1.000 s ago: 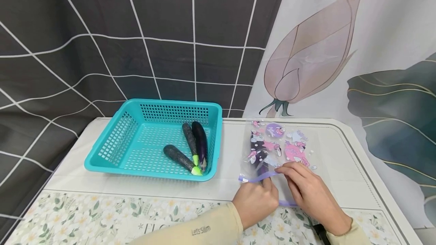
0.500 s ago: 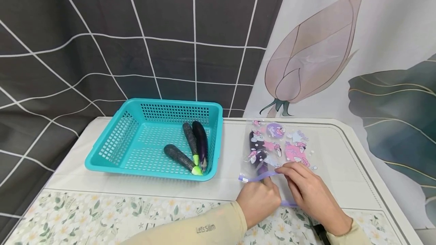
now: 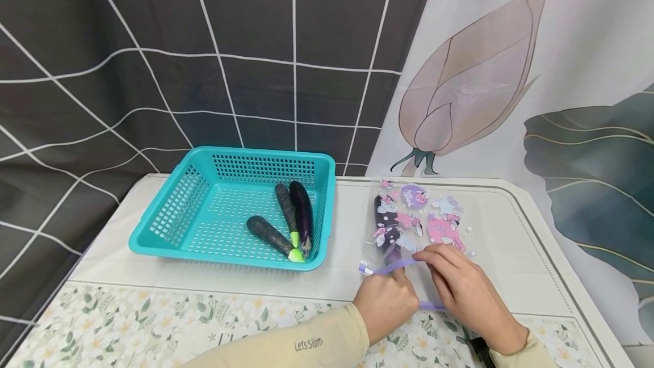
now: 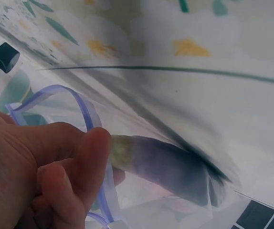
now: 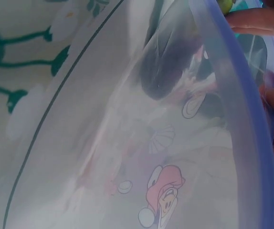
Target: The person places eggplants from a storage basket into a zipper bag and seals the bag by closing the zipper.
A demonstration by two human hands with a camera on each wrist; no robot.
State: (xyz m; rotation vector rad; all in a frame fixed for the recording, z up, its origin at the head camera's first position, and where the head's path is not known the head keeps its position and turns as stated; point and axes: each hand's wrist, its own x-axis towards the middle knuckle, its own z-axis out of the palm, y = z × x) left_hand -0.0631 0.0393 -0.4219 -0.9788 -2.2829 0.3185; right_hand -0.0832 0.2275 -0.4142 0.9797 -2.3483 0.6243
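Observation:
A clear zip bag (image 3: 429, 217) with pink and purple cartoon prints and a lilac zip edge lies on the table, its mouth toward me. Inside it is a dark purple eggplant (image 4: 168, 164), green stem end toward the mouth, partly covered by prints. My left hand (image 3: 386, 304) reaches into the mouth with its fingertips at the stem and appears to pinch it; the exact contact is partly hidden. With thumb and fingers, my right hand (image 3: 462, 291) pinches the lilac zip edge (image 5: 251, 105) and holds the mouth apart.
Left of the bag stands a turquoise basket (image 3: 138, 237). It holds an eggplant (image 3: 302, 212) and two dark zucchini with bright green ends, the nearer zucchini (image 3: 271, 234) lying apart. A floral cloth (image 3: 153, 322) covers the table's front, and curtains hang behind.
My left hand shifts very slightly at the bag's mouth. The right hand keeps its hold on the zip edge, and the basket's contents stay put.

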